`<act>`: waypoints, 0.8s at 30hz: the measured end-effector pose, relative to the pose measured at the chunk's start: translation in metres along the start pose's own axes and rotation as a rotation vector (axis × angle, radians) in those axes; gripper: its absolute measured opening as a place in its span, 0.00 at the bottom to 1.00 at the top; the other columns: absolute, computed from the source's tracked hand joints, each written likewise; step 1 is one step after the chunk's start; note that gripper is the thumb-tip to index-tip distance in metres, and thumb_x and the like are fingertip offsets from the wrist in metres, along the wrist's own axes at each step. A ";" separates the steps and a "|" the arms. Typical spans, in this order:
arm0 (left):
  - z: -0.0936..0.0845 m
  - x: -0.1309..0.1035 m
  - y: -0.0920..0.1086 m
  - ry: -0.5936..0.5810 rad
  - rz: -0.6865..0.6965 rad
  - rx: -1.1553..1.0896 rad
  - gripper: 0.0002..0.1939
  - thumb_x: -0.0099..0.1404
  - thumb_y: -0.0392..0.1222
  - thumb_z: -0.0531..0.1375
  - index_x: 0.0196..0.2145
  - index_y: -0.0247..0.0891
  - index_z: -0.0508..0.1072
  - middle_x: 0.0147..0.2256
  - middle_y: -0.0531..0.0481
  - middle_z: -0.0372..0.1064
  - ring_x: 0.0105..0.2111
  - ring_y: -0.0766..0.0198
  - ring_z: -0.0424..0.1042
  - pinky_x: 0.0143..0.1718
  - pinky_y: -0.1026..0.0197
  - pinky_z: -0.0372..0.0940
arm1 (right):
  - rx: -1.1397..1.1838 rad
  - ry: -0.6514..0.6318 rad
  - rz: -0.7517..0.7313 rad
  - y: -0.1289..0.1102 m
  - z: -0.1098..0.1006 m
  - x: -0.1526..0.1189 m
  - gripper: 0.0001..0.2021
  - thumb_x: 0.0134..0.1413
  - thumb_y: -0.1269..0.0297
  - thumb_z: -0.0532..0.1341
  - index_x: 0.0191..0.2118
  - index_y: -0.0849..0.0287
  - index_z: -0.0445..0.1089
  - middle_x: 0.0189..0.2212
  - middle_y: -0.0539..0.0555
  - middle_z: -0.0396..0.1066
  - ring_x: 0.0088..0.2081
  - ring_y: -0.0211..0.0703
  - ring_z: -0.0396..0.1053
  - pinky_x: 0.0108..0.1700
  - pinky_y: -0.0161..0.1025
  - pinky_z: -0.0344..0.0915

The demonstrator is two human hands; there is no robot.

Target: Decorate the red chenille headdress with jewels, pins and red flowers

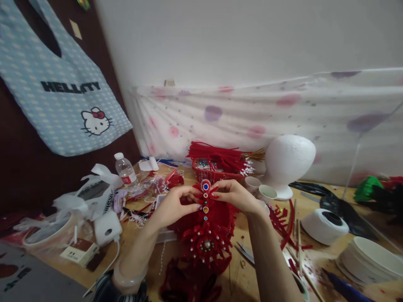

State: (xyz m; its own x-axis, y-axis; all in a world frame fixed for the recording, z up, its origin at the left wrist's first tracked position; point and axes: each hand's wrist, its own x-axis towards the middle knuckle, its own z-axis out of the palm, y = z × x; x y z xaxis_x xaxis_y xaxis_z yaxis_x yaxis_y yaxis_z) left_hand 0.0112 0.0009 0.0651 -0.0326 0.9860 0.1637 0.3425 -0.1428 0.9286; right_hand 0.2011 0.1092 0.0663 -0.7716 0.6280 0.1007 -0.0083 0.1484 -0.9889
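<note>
A red velvet headpiece [220,218] stands on the table in front of me. On its near side is a red flower [207,244] with pearls and a large white bead at the centre. Above the flower rises a strip of coloured gems [205,202], with a blue stone at its top. From the left, my left hand [176,205] closes thumb and fingers on the headpiece beside the gems. My right hand [234,195] pinches its upper right side near the top stone. Some fingertips are hidden behind the red material.
Scissors [245,253] lie just right of the headpiece. Behind it stands a red basket [214,175] heaped with red stems, beside a white foam head [288,161]. Paper cups [267,192] stand nearby. To the left are a water bottle [126,170], a white charger [108,226] and a bin [50,235].
</note>
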 end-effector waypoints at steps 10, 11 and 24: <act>0.000 0.000 0.001 0.028 -0.017 0.108 0.14 0.51 0.36 0.66 0.38 0.36 0.76 0.32 0.51 0.74 0.33 0.62 0.70 0.38 0.60 0.64 | -0.001 -0.116 -0.017 -0.001 -0.002 -0.003 0.16 0.46 0.51 0.70 0.32 0.60 0.74 0.29 0.51 0.77 0.31 0.40 0.73 0.40 0.39 0.67; 0.000 0.000 0.000 0.029 -0.017 0.117 0.14 0.51 0.37 0.66 0.38 0.36 0.77 0.33 0.51 0.74 0.33 0.62 0.70 0.38 0.60 0.64 | -0.004 -0.119 -0.021 -0.001 -0.002 -0.003 0.15 0.47 0.53 0.69 0.31 0.60 0.74 0.29 0.51 0.77 0.31 0.39 0.72 0.39 0.38 0.67; 0.001 -0.007 -0.011 0.105 -0.056 0.139 0.13 0.53 0.40 0.67 0.39 0.38 0.77 0.36 0.49 0.74 0.37 0.59 0.71 0.42 0.57 0.65 | 0.096 -0.131 -0.058 0.001 -0.002 -0.003 0.05 0.50 0.64 0.66 0.30 0.58 0.70 0.27 0.50 0.76 0.31 0.41 0.74 0.37 0.38 0.68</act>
State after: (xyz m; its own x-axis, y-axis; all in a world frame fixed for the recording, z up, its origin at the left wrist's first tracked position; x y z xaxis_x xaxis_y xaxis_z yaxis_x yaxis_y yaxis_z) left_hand 0.0088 -0.0039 0.0532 -0.1509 0.9765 0.1538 0.4636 -0.0675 0.8834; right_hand 0.2046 0.1095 0.0653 -0.8442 0.5148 0.1494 -0.1112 0.1045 -0.9883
